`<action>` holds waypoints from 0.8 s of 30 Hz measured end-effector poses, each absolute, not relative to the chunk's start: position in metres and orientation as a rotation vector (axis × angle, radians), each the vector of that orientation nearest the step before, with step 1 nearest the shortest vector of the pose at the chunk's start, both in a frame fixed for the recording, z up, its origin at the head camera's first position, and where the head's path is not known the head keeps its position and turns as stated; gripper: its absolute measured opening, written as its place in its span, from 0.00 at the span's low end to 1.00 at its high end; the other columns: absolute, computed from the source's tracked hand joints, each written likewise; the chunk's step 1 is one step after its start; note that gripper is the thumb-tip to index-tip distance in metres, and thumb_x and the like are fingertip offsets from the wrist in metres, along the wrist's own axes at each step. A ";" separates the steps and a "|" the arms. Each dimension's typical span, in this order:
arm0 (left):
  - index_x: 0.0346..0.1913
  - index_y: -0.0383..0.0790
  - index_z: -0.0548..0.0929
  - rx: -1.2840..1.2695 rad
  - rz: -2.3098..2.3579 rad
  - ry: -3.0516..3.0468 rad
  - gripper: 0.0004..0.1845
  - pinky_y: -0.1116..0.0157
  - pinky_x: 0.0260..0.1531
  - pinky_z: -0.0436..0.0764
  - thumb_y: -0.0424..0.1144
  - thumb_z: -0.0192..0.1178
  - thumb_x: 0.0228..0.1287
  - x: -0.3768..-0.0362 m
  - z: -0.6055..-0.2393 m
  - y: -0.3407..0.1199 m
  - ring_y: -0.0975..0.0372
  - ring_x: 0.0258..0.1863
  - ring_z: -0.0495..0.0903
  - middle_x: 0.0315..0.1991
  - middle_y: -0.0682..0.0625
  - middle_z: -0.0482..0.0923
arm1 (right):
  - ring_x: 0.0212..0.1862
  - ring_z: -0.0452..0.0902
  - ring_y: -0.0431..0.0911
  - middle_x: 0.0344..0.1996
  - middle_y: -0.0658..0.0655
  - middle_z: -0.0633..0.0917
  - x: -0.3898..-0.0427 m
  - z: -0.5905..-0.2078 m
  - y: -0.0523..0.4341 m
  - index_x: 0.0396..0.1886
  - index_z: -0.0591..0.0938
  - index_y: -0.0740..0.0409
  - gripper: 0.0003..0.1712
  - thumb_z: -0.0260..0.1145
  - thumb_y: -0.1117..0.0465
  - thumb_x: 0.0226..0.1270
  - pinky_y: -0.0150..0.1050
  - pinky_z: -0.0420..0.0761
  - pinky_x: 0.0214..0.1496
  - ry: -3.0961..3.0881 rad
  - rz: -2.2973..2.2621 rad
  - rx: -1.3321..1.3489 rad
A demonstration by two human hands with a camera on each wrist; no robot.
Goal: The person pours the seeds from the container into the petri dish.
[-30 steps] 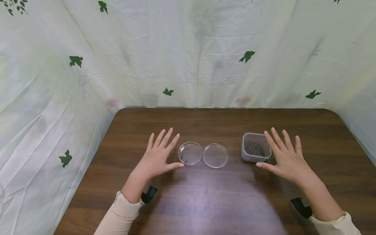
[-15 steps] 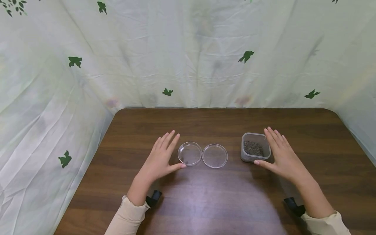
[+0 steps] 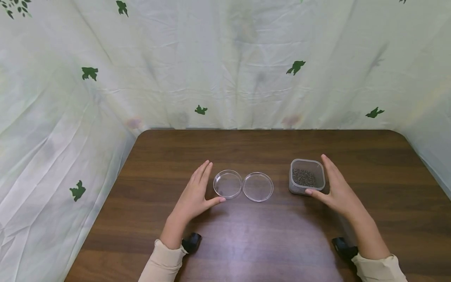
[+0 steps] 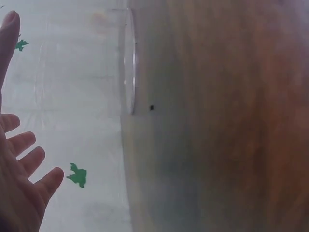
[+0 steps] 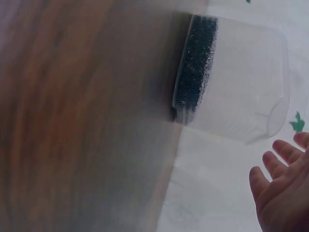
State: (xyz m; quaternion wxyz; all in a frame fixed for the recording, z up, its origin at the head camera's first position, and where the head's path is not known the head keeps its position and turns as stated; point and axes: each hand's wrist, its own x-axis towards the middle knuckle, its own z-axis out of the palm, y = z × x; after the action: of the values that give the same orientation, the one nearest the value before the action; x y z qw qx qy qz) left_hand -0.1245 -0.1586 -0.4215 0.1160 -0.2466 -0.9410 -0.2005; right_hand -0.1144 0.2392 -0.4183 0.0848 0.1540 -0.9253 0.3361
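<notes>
Your left hand (image 3: 193, 199) wide, near dish (image 3: 228, 184); second dish (image 3: 258, 187) just beside first. Your right hand (image 3: 340, 194) wide, near tub (image 3: 298, 190).

Relative to one second earlier, we see the bare left grip (image 3: 193, 200) with its widely fanned fingers drawn together and turned more edge-on; its thumb tip has shifted slightly rightward. We find the bare right grip (image 3: 339, 194) likewise narrowed, its index finger no longer overlapping the square, translucent plastic container (image 3: 299, 190) in the head view. The left black wrist device (image 3: 192, 243) and right black wrist device (image 3: 343, 248) have moved inward.
</notes>
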 end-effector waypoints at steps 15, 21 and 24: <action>0.63 0.49 0.39 -0.557 -0.972 -2.811 0.55 0.56 0.53 0.54 0.65 0.56 0.34 -0.129 -0.440 -0.155 0.59 0.59 0.43 0.62 0.50 0.42 | 0.61 0.39 0.49 0.62 0.50 0.46 -0.116 -0.437 0.241 0.62 0.40 0.39 0.57 0.68 0.49 0.38 0.58 0.48 0.52 -2.738 1.214 0.272; 0.63 0.44 0.43 -0.504 -1.062 -2.836 0.56 0.55 0.53 0.54 0.66 0.56 0.32 -0.130 -0.449 -0.154 0.57 0.59 0.45 0.61 0.47 0.44 | 0.60 0.41 0.50 0.61 0.51 0.48 -0.117 -0.446 0.239 0.62 0.41 0.37 0.59 0.71 0.51 0.34 0.58 0.49 0.51 -2.705 1.328 0.225; 0.63 0.40 0.45 -0.491 -1.135 -2.822 0.56 0.55 0.52 0.55 0.64 0.58 0.32 -0.131 -0.452 -0.153 0.57 0.59 0.47 0.61 0.45 0.45 | 0.60 0.42 0.51 0.61 0.51 0.49 -0.118 -0.450 0.238 0.62 0.42 0.37 0.59 0.71 0.54 0.35 0.58 0.49 0.52 -2.679 1.388 0.225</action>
State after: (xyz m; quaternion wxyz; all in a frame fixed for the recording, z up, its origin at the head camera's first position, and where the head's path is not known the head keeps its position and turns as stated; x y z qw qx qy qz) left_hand -0.1307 -0.1530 -0.4517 0.0302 -0.1593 -0.9155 -0.3682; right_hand -0.1177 0.2375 -0.4499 0.0580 0.0741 -0.8839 0.4580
